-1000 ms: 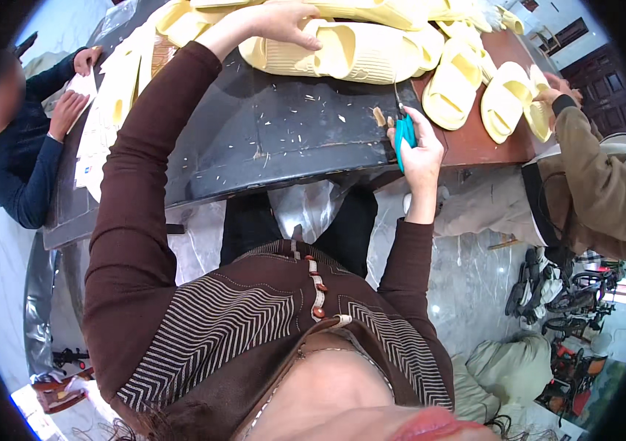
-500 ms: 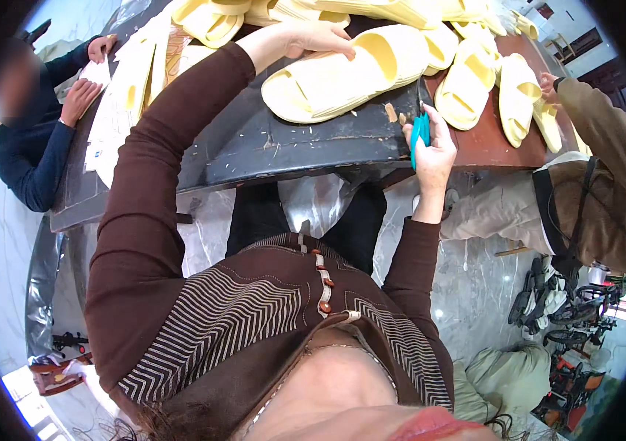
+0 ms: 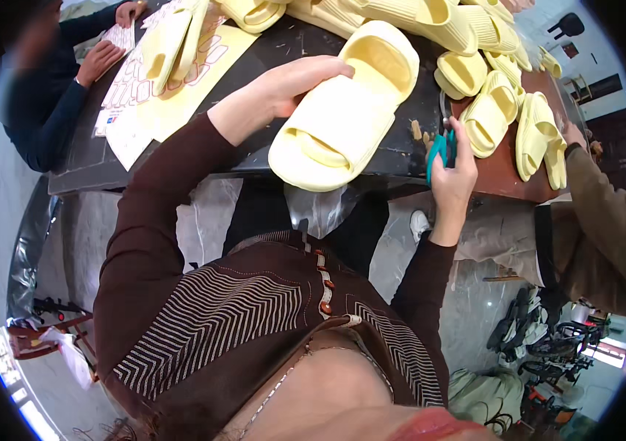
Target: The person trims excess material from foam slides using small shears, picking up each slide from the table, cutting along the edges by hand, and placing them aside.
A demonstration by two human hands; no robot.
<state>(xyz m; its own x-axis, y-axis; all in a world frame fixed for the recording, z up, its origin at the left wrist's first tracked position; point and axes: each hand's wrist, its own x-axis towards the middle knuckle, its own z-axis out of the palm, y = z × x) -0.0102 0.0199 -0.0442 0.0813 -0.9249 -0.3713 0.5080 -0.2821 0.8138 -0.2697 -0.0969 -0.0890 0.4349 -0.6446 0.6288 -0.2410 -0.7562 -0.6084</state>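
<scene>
1. Surface (image 3: 269, 55), dark, adjoins a reddish-brown section (image 3: 508, 176) at right; grey marbled floor (image 3: 467, 309) shows beyond the near edge, and other people work at both sides.
2. Pale yellow slipper (image 3: 353, 110), with a broad strap and open toe, tilts diagonally over the surface's near edge.
3. Left hand (image 3: 291, 84) grasps its side; right hand (image 3: 454, 169) curls around a teal-handled cutting tool (image 3: 434, 151).
4. More yellow slippers (image 3: 438, 26) crowd the far side; printed sheets (image 3: 133, 143) lie left.

Yellow open-toed slippers (image 3: 160, 53) lie on printed white paper sheets (image 3: 128, 138), left on the black table (image 3: 265, 55). More lie behind and right of teal-handled metal scissors (image 3: 436, 153).
</scene>
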